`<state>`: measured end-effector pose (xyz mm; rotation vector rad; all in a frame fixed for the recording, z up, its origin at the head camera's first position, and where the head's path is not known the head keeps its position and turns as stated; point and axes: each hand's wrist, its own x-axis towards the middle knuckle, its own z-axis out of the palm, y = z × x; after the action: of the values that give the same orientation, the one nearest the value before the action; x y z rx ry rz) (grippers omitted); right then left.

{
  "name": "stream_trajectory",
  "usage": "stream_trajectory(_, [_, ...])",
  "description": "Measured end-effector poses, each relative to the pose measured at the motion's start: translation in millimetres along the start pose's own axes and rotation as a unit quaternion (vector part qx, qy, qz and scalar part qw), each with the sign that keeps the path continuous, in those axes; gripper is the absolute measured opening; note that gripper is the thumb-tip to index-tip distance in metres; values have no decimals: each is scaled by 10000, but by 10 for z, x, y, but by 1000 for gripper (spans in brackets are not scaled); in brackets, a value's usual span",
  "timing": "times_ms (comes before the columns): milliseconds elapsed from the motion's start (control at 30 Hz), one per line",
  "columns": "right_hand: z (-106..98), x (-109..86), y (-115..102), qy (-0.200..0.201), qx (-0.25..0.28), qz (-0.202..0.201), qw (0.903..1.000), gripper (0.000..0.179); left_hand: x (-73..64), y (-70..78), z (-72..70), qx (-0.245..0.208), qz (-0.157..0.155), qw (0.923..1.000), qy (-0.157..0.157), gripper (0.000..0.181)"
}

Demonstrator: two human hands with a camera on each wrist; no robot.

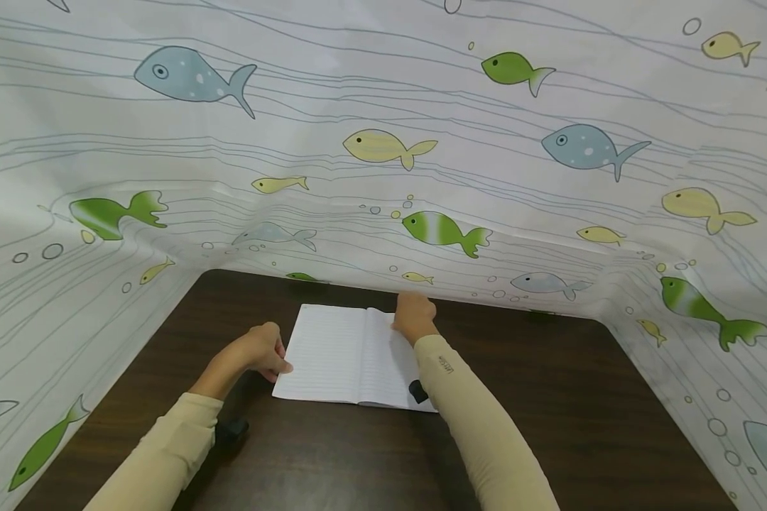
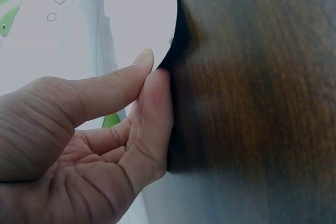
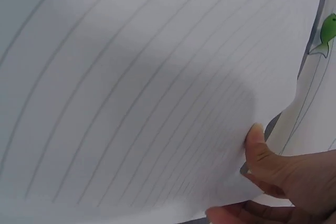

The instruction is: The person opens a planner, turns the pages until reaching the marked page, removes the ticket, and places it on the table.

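Observation:
An open notebook with ruled white pages lies on the dark wooden table. My left hand pinches its left edge between thumb and forefinger. In the left wrist view, the thumb of the left hand presses on top of the paper, and the forefinger sits beneath it, close over the wood. At the far right corner of the notebook, my right hand grips the right-hand page. The right wrist view has the right hand with its thumb on the ruled page and fingers at the edge, the paper bending there.
The dark brown table extends around the notebook on all sides. White sheeting printed with fish and wavy lines rises behind the table and along both sides. A small black device is at the left wrist, another at the right.

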<state>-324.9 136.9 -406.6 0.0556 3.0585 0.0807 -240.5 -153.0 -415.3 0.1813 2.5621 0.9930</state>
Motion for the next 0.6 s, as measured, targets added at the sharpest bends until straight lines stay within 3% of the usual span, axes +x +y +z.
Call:
stream_trajectory(167, [15,39,118,93,346,35,9994,25,0,-4,-12,76,27,10000,-8,26])
stream_trajectory(500, [32,45,295,450,891,150,9949,18,8,-6,-17,160,23,9999,-24,26])
stream_trajectory(600, [25,53,335,404,1029,219,9936,25,10,-7,-12,182,45,9998,-20,25])
